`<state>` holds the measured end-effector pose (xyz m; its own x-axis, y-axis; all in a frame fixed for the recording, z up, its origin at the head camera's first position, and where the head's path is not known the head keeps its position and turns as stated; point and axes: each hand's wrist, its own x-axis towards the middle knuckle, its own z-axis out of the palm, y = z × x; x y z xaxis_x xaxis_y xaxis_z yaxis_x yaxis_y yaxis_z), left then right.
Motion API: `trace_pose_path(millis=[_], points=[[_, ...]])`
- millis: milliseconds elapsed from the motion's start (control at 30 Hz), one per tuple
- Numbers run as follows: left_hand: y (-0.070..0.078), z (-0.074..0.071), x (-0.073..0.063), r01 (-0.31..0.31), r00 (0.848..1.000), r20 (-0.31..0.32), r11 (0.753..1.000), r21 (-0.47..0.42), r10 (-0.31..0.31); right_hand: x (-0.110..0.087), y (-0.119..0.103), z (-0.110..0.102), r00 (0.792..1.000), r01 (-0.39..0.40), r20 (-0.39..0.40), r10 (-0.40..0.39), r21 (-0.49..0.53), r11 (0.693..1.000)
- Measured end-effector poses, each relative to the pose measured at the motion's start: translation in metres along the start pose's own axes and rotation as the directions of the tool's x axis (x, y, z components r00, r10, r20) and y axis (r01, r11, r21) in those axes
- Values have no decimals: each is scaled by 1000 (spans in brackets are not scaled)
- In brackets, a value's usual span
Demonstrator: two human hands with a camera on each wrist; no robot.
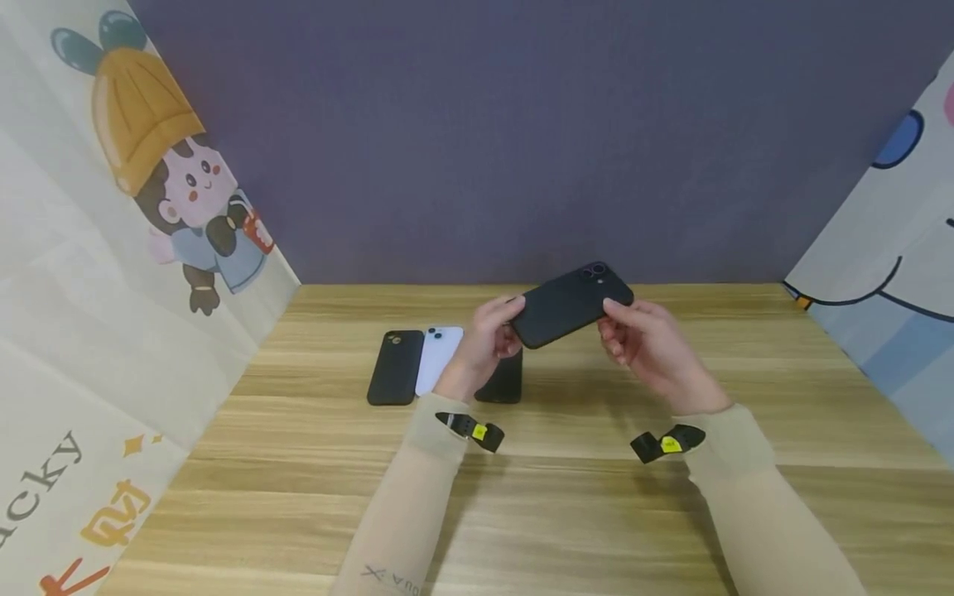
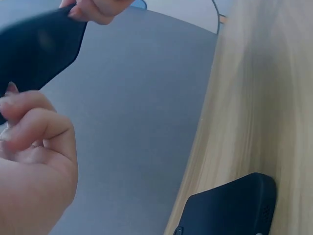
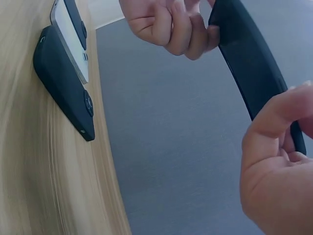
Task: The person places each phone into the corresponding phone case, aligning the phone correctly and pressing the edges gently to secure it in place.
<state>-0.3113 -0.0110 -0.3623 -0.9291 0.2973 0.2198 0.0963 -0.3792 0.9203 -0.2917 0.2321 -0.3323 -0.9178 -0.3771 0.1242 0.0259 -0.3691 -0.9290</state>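
A black phone (image 1: 566,305) is held up above the table, tilted, its back with two round camera lenses facing up in the head view. My left hand (image 1: 484,341) pinches its lower left end between thumb and fingers. At the other end, near the lenses, my right hand (image 1: 654,352) grips the lower corner, thumb on the back. The right wrist view shows the phone's dark front face (image 3: 247,61) between both hands. Below the left hand, a black phone-shaped piece (image 1: 503,382) lies on the table, partly hidden by that hand.
Left of the hands, a black phone case (image 1: 396,368) with a camera cutout lies beside a pale lilac phone (image 1: 438,358) on the wooden table (image 1: 566,513). A dark grey panel (image 1: 522,141) rises behind the table, with printed cloths at both sides.
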Motion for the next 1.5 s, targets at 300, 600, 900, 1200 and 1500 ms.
trace_pose_path(millis=[300, 600, 900, 1200, 1500], points=[[0, -7, 0, 79, 994, 75, 997, 27, -81, -3, 0, -5, 988, 20, 151, -12, -47, 999], [0, -6, -3, 174, 961, 198, 980, 100, -191, -1, 0, -3, 999, -47, -25, 44, -146, 988], [-4, -1, -5, 162, 916, 300, 929, 333, -267, 2, 4, -2, 970, -134, -240, 42, -380, 915], [-10, 1, -5, 156, 929, 279, 940, 304, -245, 6, 6, 3, 954, -236, -295, 48, -645, 727], [-15, 4, -3, 125, 935, 263, 913, 388, -240, -2, -2, 24, 963, -267, -264, 56, -904, 334]])
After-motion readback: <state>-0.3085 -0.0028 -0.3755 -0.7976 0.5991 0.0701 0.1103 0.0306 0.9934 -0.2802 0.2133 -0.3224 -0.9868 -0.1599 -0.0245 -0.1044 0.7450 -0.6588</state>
